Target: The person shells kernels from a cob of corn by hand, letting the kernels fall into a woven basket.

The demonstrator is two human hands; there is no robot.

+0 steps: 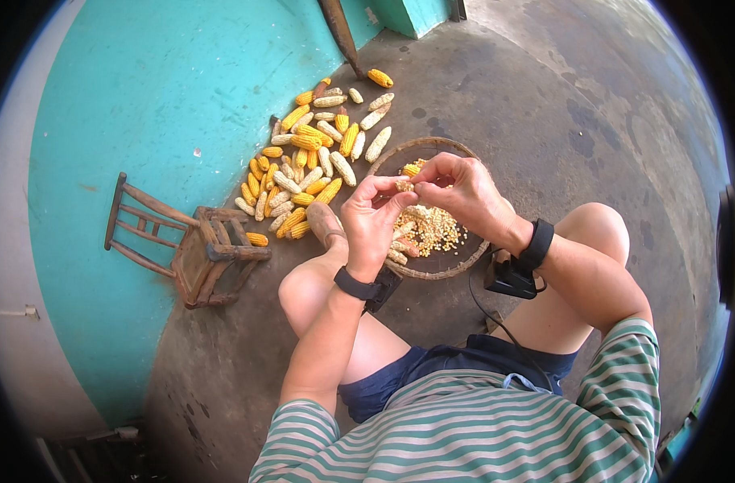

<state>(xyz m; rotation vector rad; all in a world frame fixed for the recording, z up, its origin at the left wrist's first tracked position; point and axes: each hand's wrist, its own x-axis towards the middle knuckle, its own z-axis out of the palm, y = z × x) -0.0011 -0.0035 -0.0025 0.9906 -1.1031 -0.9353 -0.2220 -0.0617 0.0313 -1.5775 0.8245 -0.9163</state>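
Observation:
My left hand (370,217) grips a small piece of corn cob (405,186) between thumb and fingers. From the other side, my right hand (461,190) meets it with pinched fingertips; whether they also hold the piece or only touch it is hard to tell. Both hands are above a round woven basket tray (431,275). Loose kernels (435,232) are heaped in the tray, with a few cobs (397,253) at its left side. A yellow ear of corn (411,169) shows just behind my fingers.
A pile of yellow and pale corn ears (307,142) lies on the concrete floor (494,90) to the left, by the turquoise wall (150,90). A small wooden chair (201,253) stands nearer. A wooden post (341,36) leans at the back. A cable (482,305) hangs from my right wrist device.

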